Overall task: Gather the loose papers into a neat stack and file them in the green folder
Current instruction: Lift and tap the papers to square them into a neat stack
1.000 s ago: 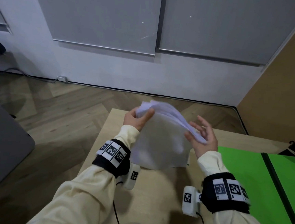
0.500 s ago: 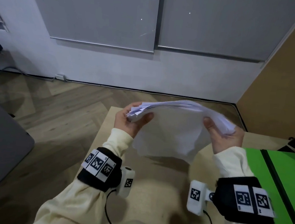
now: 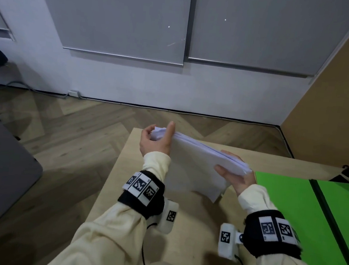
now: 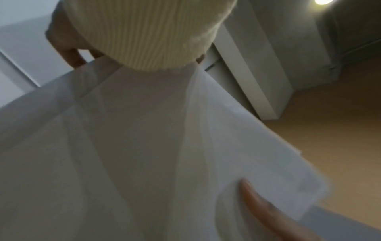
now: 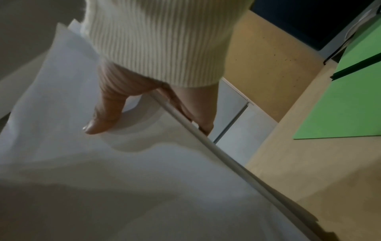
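Both hands gripped the paper stack (image 3: 199,155) above the bench (image 3: 193,222), left hand (image 3: 155,143) far end, right hand (image 3: 235,177) near end; green folder (image 3: 285,205) lay open just right of the right hand.

The papers (image 3: 198,166) are thin white paper, matt and a little translucent. The folder (image 3: 285,205) looks like smooth matt green card. The table (image 3: 111,190) is pale wood, matt. The sleeves (image 5: 160,45) are ribbed cream knit cloth. The floor (image 3: 74,128) is wood with visible grain.
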Demonstrator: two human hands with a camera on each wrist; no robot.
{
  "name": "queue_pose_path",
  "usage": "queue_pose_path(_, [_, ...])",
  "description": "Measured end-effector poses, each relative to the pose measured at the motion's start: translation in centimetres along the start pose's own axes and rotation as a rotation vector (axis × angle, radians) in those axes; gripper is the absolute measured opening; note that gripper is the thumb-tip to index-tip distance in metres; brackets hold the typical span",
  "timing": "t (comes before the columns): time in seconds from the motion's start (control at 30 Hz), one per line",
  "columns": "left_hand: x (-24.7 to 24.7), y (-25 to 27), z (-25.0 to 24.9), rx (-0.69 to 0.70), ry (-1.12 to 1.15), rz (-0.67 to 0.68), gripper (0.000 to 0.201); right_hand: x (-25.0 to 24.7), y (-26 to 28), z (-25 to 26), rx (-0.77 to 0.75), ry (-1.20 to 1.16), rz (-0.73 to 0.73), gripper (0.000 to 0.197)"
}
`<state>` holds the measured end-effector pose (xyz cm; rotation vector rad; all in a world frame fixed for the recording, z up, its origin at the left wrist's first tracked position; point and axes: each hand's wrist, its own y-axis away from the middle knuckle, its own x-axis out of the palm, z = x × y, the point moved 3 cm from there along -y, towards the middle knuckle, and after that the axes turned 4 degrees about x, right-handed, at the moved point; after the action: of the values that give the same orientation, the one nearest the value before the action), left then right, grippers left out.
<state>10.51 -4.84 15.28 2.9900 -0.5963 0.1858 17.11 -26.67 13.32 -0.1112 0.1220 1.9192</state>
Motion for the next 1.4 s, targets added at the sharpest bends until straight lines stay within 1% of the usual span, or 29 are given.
queue_pose_path(0.03, [0.1,-0.2,-0.1,-0.01,0.018,0.001,0.039,0.1,0.0,-0.1,0.012,0.023,0.01,0.053])
queue_pose_path(0.1, [0.5,-0.2,-0.4,0.051,0.039,0.119,0.016,0.3,0.1,-0.1,0.055,0.098,0.011,0.047])
queue_pose_path(0.13, [0.8,0.0,-0.5,0.097,0.046,0.203,0.017,0.3,0.0,-0.3,0.078,0.132,-0.037,0.045])
queue_pose_path(0.17, [0.9,0.3,-0.6,0.13,0.043,0.282,0.024,0.2,-0.1,-0.6,0.13,0.137,-0.13,0.047])
queue_pose_path(0.23, [1.0,0.9,-1.0,0.18,0.025,0.415,0.041,-0.1,-0.1,-0.6,0.256,0.077,-0.334,0.057])
queue_pose_path(0.27, [1.0,1.0,-1.2,0.203,0.019,0.475,0.044,-0.2,-0.1,-0.2,0.28,0.04,-0.396,0.059])
queue_pose_path(0.33, [0.8,1.2,-1.8,0.271,-0.004,0.564,0.043,-0.4,-0.3,1.5,0.224,0.002,-0.417,0.051])
queue_pose_path(0.37, [0.6,1.2,-2.0,0.303,-0.012,0.582,0.048,-0.5,-0.4,2.3,0.178,-0.009,-0.403,0.044])
queue_pose_path(0.4, [0.3,1.0,-2.0,0.32,-0.004,0.579,0.056,-0.6,-0.3,3.1,0.136,-0.011,-0.395,0.036])
queue_pose_path(0.47, [-0.1,0.3,-1.3,0.305,0.014,0.531,0.074,-0.8,-0.1,3.8,0.089,-0.007,-0.345,0.014])
queue_pose_path(0.5, [-0.4,0.0,-0.8,0.282,0.006,0.513,0.077,-0.8,-0.1,3.5,0.082,0.003,-0.32,0.01])
queue_pose_path(0.53, [-0.5,-0.2,-0.3,0.257,-0.008,0.507,0.072,-0.7,-0.1,3.2,0.094,0.007,-0.3,0.016])
queue_pose_path(0.6, [-0.8,0.0,0.4,0.21,-0.033,0.512,0.05,-0.3,0.2,2.4,0.161,-0.025,-0.269,0.026])
queue_pose_path(0.63, [-0.9,0.1,0.8,0.183,-0.058,0.499,0.041,-0.2,0.3,1.9,0.177,-0.041,-0.266,0.04])
queue_pose_path(0.7, [-1.1,0.3,1.5,0.147,-0.094,0.453,0.038,0.2,0.4,1.6,0.161,-0.081,-0.278,0.08])
queue_pose_path(0.73, [-1.1,0.3,1.7,0.132,-0.097,0.433,0.04,0.4,0.5,1.8,0.156,-0.097,-0.283,0.094])
queue_pose_path(0.77, [-1.1,0.3,1.7,0.118,-0.103,0.418,0.041,0.6,0.4,1.7,0.158,-0.11,-0.271,0.1])
queue_pose_path(0.8, [-1.0,0.3,1.7,0.106,-0.103,0.412,0.037,0.8,0.4,1.8,0.162,-0.123,-0.267,0.095])
queue_pose_path(0.87, [-1.1,0.2,1.5,0.09,-0.112,0.388,0.028,1.0,0.6,2.3,0.175,-0.109,-0.269,0.06])
queue_pose_path(0.9, [-1.2,0.2,1.4,0.079,-0.126,0.38,0.029,1.0,0.6,2.2,0.166,-0.094,-0.272,0.059])
queue_pose_path(0.97, [-1.3,0.0,1.6,0.066,-0.121,0.396,0.019,0.9,1.0,2.2,0.124,-0.099,-0.276,0.093])
queue_pose_path(1.0, [-1.3,0.0,1.7,0.062,-0.11,0.408,0.014,0.9,1.3,2.5,0.105,-0.104,-0.282,0.101])
queue_pose_path(1.03, [-1.2,0.1,1.7,0.061,-0.103,0.422,0.011,0.9,1.1,2.3,0.093,-0.114,-0.28,0.098])
queue_pose_path(1.1, [-0.7,0.8,1.6,0.082,-0.085,0.454,0.007,1.3,0.9,2.4,0.087,-0.123,-0.315,0.067])
queue_pose_path(1.13, [-0.4,1.3,1.3,0.113,-0.088,0.465,0.003,1.4,0.8,2.5,0.091,-0.13,-0.36,0.052])
queue_pose_path(1.17, [-0.2,1.7,0.8,0.143,-0.094,0.462,0.011,1.2,0.6,2.5,0.065,-0.154,-0.394,0.047])
queue_pose_path(1.27, [-0.3,2.4,-0.5,0.208,-0.053,0.434,0.025,0.8,0.7,3.9,-0.063,-0.147,-0.451,0.059])
queue_pose_path(1.3, [-0.4,2.5,-0.6,0.212,-0.037,0.426,0.027,0.7,0.8,4.2,-0.082,-0.165,-0.433,0.062])
queue_pose_path(1.4, [-0.5,3.1,-0.2,0.151,-0.017,0.417,0.028,0.9,0.7,3.8,-0.064,-0.24,-0.405,0.071])
